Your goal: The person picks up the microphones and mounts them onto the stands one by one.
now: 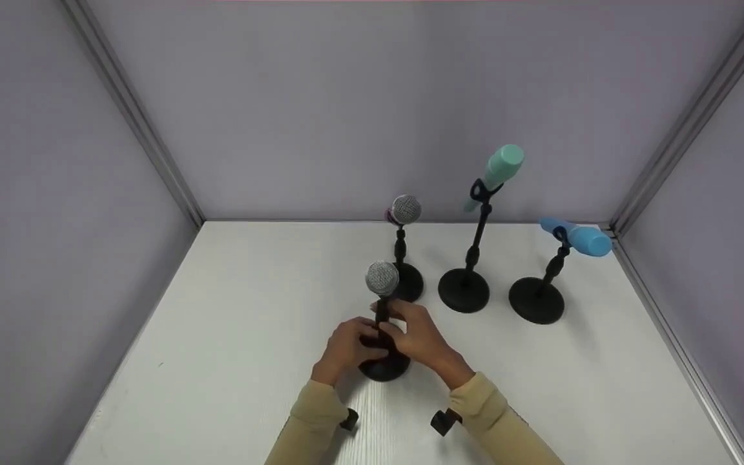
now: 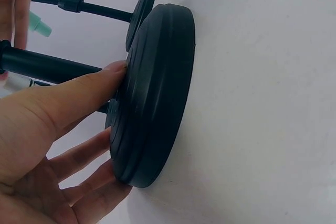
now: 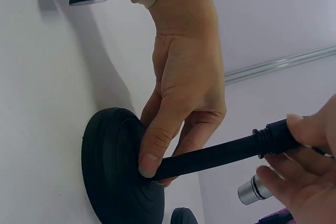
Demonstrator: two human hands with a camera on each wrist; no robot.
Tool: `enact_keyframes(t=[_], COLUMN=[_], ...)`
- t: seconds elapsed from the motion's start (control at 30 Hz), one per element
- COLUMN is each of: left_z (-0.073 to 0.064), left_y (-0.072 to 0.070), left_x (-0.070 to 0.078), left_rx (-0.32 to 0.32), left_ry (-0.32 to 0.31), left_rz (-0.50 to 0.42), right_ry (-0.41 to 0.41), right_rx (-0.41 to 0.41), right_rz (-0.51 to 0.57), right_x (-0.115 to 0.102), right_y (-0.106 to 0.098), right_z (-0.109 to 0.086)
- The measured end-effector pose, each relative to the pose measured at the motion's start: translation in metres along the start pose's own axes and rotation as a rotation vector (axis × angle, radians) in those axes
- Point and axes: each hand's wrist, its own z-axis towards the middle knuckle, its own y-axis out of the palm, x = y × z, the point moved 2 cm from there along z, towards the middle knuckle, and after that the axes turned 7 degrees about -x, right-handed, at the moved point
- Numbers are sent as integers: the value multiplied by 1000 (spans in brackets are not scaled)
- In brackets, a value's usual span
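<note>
Closest to me is a black microphone stand (image 1: 385,369), carrying a microphone with a silver mesh head (image 1: 382,278). My left hand (image 1: 345,349) holds the stand's round base (image 2: 157,98), its thumb on the upper face by the pole and its fingers round the rim. Higher up, my right hand (image 1: 418,332) pinches the dark collar (image 3: 278,137) on the pole (image 3: 212,157) between thumb and fingers. Whether the base touches the table cannot be told. The microphone's handle is mostly hidden in the head view.
Just behind stands another silver-headed microphone (image 1: 405,210) on a black stand. To its right are a taller stand (image 1: 464,290) with a mint-green microphone (image 1: 503,164) and a tilted stand (image 1: 537,301) with a blue microphone (image 1: 588,240). Grey panels (image 1: 346,110) enclose the white table (image 1: 230,323).
</note>
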Motion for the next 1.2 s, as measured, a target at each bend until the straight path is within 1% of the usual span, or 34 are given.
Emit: enact_keyframes(t=[0.1, 0.2, 0.33, 0.5, 0.6, 0.67, 0.77, 0.87, 1.03, 1.1, 1.2], left_z=[-1, -1, -2, -2, -1, -1, -1, -1, -1, -1, -2], left_y=[0, 0, 0, 0, 1, 1, 0, 0, 0, 0, 0], left_x=[0, 0, 1, 1, 1, 1, 0, 0, -1, -1, 0], left_rx=[0, -4, -4, 0, 2, 4, 9, 7, 9, 10, 6], left_ry=[9, 17, 21, 25, 19, 12, 14, 21, 20, 23, 32], left_rz=[8, 16, 19, 16, 12, 7, 3, 2, 5, 13, 11], right_ry=[0, 31, 52, 3, -14, -11, -2, -1, 21, 31, 36], right_rx=[-18, 1, 64, 162, 186, 184, 158, 112, 33, 27, 46], right_rz=[3, -5, -9, -38, -40, -30, -4, 26, 57, 49, 20], right_x=[-1, -2, -2, 0, 1, 2, 4, 5, 1, 0, 1], right_y=[-1, -1, -2, 0, 1, 2, 3, 4, 3, 2, -1], right_z=[1, 2, 3, 2, 3, 3, 2, 1, 0, 1, 1])
